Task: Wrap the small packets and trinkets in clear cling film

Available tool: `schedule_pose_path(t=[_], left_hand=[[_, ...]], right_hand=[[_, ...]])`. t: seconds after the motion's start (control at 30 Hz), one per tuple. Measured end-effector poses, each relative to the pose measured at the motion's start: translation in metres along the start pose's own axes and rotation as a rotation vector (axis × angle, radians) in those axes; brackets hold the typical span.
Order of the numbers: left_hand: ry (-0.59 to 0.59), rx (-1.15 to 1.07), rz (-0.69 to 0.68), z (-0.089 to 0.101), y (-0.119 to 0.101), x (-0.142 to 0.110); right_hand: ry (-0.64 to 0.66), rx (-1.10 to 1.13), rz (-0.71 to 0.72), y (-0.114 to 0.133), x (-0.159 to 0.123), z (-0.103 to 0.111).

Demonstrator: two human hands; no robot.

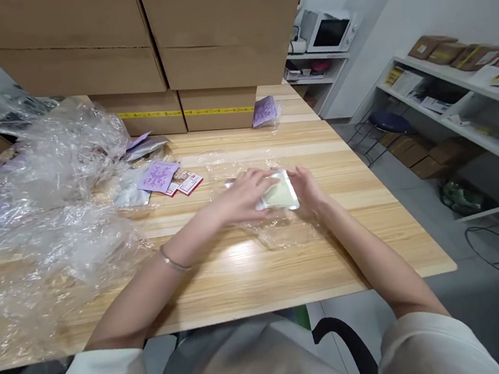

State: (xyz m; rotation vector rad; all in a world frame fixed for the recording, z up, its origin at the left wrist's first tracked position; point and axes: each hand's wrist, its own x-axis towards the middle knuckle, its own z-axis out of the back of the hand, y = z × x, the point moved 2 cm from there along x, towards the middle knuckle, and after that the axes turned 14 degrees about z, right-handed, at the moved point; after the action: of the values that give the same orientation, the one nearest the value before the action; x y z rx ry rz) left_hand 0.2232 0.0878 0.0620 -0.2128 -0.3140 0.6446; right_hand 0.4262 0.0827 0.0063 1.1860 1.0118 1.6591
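Note:
A small flat pouch (279,192), pale green with silvery edges, is at the middle of the wooden table. My left hand (247,194) is closed on its left side, fingers across the top. Just right of the pouch my right hand (308,189) is loosely curved and open, its fingers partly blurred; whether they touch the pouch's edge I cannot tell. Under both hands a clear plastic bag (278,235) lies spread and crinkled on the tabletop.
Crumpled clear plastic bags (59,156) heap up on the left. Beside them lie a purple packet (158,176) and red-edged cards (189,183). Cardboard boxes (222,38) stack along the back, with another purple packet (264,111) near their right corner. Shelves (459,82) stand right.

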Motion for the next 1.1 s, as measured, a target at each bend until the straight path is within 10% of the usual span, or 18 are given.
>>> schedule_pose_path(t=[0.17,0.4,0.63,0.87,0.97,1.1], left_hand=[[-0.077,0.007,0.005,-0.031,0.006,0.005],[-0.231,0.340,0.928,0.020,0.100,-0.055],[-0.143,0.332,1.432,0.028,0.162,-0.075],[-0.120,0.414,1.322,0.045,0.118,-0.063],[-0.042,0.478,0.951,0.028,0.058,-0.033],[0.149,0.429,0.501,-0.022,-0.010,0.004]], right_hand=[[-0.187,-0.028,-0.129,-0.009,-0.007,0.019],[-0.112,-0.705,-0.123,-0.039,-0.006,0.027],[-0.074,-0.915,-0.043,-0.031,-0.010,0.003],[-0.095,-1.003,-0.041,-0.004,-0.010,0.010],[-0.054,-1.061,-0.249,0.008,-0.013,0.052],[0.323,-1.086,-0.655,0.009,-0.033,0.109]])
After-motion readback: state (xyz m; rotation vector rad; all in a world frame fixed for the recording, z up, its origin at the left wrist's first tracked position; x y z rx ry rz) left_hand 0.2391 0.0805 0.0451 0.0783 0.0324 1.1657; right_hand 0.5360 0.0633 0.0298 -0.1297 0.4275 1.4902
